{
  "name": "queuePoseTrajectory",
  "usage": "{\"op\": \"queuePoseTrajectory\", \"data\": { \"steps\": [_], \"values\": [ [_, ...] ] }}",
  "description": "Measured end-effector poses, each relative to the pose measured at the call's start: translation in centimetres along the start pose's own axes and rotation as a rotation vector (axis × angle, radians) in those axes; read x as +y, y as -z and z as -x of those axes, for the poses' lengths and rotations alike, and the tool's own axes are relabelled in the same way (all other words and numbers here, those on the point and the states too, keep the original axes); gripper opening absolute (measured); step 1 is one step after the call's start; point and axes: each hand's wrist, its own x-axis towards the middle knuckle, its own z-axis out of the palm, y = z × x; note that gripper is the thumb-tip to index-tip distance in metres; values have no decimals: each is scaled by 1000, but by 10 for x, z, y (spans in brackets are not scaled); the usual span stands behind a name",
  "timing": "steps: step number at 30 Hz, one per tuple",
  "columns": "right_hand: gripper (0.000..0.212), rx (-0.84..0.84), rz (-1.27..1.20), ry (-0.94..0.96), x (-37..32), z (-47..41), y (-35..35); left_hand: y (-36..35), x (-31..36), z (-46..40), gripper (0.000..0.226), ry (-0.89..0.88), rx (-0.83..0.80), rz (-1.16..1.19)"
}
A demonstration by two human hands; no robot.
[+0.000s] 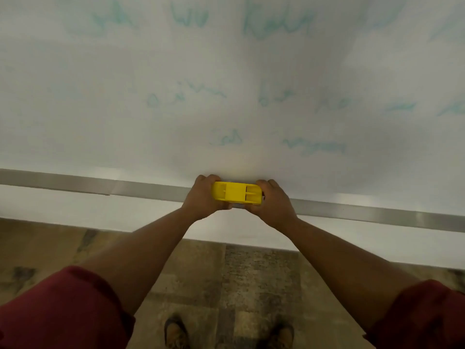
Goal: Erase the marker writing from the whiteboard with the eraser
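Note:
A yellow eraser (236, 193) lies level at the bottom edge of the whiteboard (100, 109), just over the metal tray rail (100, 185). My left hand (202, 197) grips its left end and my right hand (273, 201) grips its right end, fingers curled round it. Faint green marker writing (274, 21) runs across the top of the board. More smeared lines of writing sit in the middle (186, 93) and lower down (314, 146), above the eraser.
Below the rail is a white wall strip (75, 212), then a brown patterned floor (226, 285). My shoes (176, 331) stand close to the wall. Both red sleeves (63, 311) fill the lower corners.

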Motion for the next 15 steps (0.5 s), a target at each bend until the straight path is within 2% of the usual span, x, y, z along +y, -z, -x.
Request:
{"op": "queuePoseTrajectory", "data": {
  "steps": [2, 4, 9, 12, 15],
  "values": [
    [63, 54, 69, 72, -11, -1, 10, 15, 7, 6, 81, -84, 67, -92],
    [63, 149, 153, 158, -23, -2, 21, 31, 13, 14, 78, -214, 202, -239],
    [61, 372, 320, 499, -61, -14, 59, 75, 25, 27, 74, -572, 484, -524],
    [55, 432, 354, 695, -85, -22, 75, 102, 36, 29, 68, -679, 570, -598],
    [55, 498, 442, 790, -113, -32, 93, 134, 51, 27, 65, -734, 623, -689]
  ]
}}
